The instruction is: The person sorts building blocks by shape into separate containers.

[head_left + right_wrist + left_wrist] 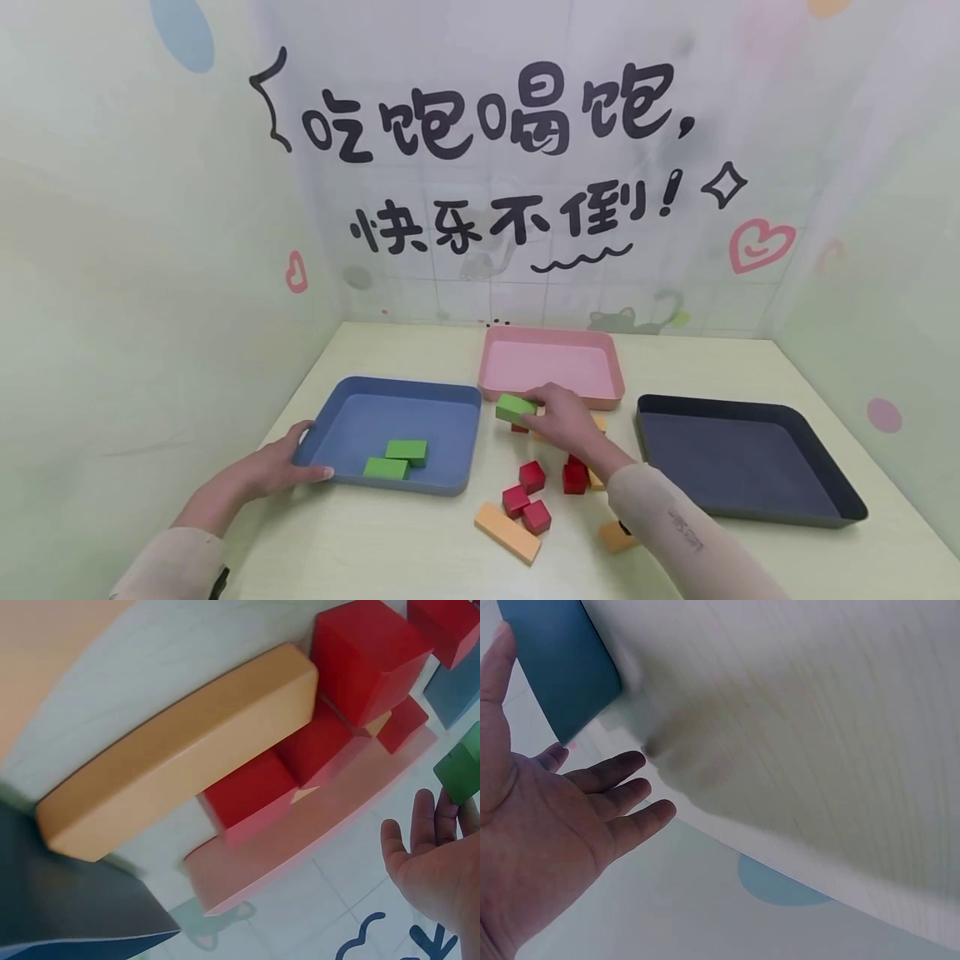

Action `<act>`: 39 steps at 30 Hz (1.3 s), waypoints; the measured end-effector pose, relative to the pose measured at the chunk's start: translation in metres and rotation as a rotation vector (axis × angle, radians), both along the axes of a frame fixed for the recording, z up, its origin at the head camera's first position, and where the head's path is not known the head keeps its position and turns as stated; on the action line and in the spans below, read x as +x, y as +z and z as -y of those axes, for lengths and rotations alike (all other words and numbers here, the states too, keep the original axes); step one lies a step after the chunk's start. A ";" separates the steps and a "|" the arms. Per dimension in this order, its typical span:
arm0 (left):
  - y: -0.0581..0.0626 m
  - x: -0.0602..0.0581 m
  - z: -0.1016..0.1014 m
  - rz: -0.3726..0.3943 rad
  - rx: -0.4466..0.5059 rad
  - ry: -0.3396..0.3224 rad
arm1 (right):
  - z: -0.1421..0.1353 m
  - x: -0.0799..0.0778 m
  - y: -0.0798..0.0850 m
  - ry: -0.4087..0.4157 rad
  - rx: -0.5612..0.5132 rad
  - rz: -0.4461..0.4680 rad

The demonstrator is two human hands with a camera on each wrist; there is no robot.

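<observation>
My right hand (pixel 562 418) pinches a green block (pixel 514 408) above the table, in front of the pink tray. In the right wrist view the green block (pixel 459 771) shows at the right edge by the fingertips. My left hand (pixel 279 463) rests at the near left corner of the blue tray (pixel 467 450), thumb along its front wall. The left wrist view shows its fingers (pixel 619 801) loosely spread below the tray's corner. Two green blocks (pixel 407 452) lie in the blue tray near its front wall.
Red cubes (pixel 536 517) and orange blocks (pixel 507 533) lie loose between the trays, some partly hidden by my right arm. The pink tray (pixel 618 383) stands at the back, the dark grey tray (pixel 851 512) at the right. Walls (pixel 150 250) enclose the table's back and sides.
</observation>
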State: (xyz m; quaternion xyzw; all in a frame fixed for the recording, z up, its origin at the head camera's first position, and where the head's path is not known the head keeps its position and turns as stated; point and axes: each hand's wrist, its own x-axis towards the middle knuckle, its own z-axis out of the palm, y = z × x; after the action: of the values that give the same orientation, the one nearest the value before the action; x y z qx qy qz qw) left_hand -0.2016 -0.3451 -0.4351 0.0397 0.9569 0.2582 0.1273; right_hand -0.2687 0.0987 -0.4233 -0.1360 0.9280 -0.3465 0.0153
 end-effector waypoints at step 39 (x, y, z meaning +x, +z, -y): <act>0.002 0.000 -0.001 0.000 -0.037 0.003 | 0.108 -0.012 -0.003 0.260 0.102 -0.114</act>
State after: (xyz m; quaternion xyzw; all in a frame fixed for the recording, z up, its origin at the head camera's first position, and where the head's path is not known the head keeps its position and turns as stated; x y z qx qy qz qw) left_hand -0.2017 -0.3440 -0.4329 0.0361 0.9615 0.2405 0.1278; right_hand -0.2810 -0.0094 -0.4267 -0.2734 0.9184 -0.2856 0.0143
